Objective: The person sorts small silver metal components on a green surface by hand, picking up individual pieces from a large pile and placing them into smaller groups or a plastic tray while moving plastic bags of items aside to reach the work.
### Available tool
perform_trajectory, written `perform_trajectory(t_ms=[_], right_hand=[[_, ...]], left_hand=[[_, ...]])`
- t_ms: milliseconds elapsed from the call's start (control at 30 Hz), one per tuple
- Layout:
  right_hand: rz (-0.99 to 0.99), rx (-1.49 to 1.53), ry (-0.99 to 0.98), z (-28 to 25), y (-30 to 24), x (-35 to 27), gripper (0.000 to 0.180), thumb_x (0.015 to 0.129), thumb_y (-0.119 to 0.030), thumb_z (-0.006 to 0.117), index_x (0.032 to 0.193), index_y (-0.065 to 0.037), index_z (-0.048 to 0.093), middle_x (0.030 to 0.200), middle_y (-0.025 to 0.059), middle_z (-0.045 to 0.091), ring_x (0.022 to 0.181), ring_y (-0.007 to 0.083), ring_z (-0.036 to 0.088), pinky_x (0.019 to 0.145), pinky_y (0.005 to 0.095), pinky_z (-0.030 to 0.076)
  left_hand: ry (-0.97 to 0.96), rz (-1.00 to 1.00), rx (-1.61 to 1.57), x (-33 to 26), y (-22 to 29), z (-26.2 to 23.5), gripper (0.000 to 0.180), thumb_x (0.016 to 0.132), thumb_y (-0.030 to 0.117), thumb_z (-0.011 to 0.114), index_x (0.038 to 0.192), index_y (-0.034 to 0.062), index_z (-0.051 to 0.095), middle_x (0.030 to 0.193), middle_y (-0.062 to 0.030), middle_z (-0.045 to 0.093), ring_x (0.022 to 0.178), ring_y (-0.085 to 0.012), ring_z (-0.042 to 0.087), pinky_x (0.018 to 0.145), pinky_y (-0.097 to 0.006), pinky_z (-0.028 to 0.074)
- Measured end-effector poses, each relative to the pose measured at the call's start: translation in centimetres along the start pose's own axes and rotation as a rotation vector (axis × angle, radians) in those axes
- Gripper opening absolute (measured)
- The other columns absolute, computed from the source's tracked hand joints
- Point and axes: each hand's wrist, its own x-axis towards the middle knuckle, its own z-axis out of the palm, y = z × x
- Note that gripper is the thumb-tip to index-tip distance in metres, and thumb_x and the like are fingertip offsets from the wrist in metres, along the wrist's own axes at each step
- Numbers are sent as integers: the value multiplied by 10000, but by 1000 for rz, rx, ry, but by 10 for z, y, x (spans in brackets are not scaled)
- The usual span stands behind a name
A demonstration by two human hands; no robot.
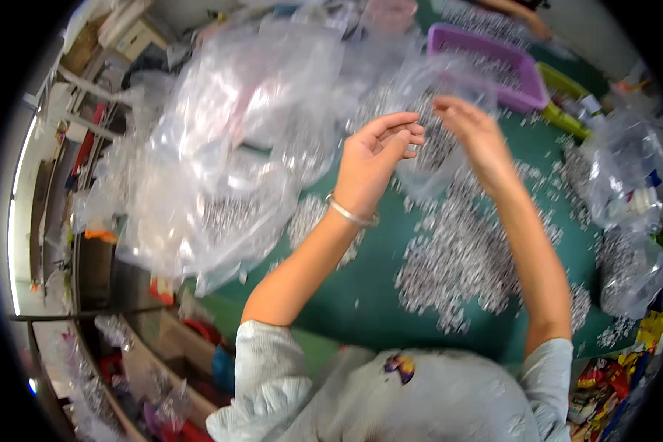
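Note:
My left hand [378, 156], with a silver bangle on its wrist, is raised over the green table. Its fingers are curled in and its thumb lies against them; anything between them is too small to make out. To its right my right hand [479, 134] is blurred, its fingertips bent toward the left one. Below and between both hands lies a clear plastic bag [429, 177] with small silver metal pieces in it. Under my right forearm spreads a loose heap of the same small metal pieces [457, 258].
Large clear plastic bags [214, 162] of metal pieces cover the table's left. At the back stand a purple basket [486, 40] and a yellow-green tray [560, 114]. More filled bags [626, 269] line the right edge. Another person's arm [519, 11] reaches in at the far side.

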Motion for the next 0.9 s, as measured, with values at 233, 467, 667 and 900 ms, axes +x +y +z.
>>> perform_trajectory(t_ms=[233,467,667,900], right_hand=[[24,-463,-593,23,-13,-145,255,810,-57,603,1059,-4,583,894,94,624,712,174,571,657,298,461],[133,-511,-527,29,21,-213,245,796,-84,624,1018,17,595,834,126,593,672,213,558,622,323,456],[212,-386,-319,28,23,-235,229,782,-42,634,1003,10,607,785,66,604,613,108,519,540,239,403],[207,-31,-217,47,34,-250,224,817,-39,613,1039,-4,609,808,31,601,682,53,508,571,203,397]], left_hand=[[-202,9,1053,-180,-36,-51,343,737,26,655,1068,11,566,968,-134,525,881,-286,551,742,-352,464],[66,17,1006,-232,-94,-55,246,715,-24,656,943,-9,564,929,-127,525,819,-281,551,709,-343,465],[198,-218,185,-228,-87,-44,236,781,-106,588,1000,-21,569,905,-58,568,799,-105,546,668,-214,454],[64,-138,36,-220,-61,-5,289,799,-90,585,1080,-32,548,932,-40,551,858,-95,537,685,-209,460]])
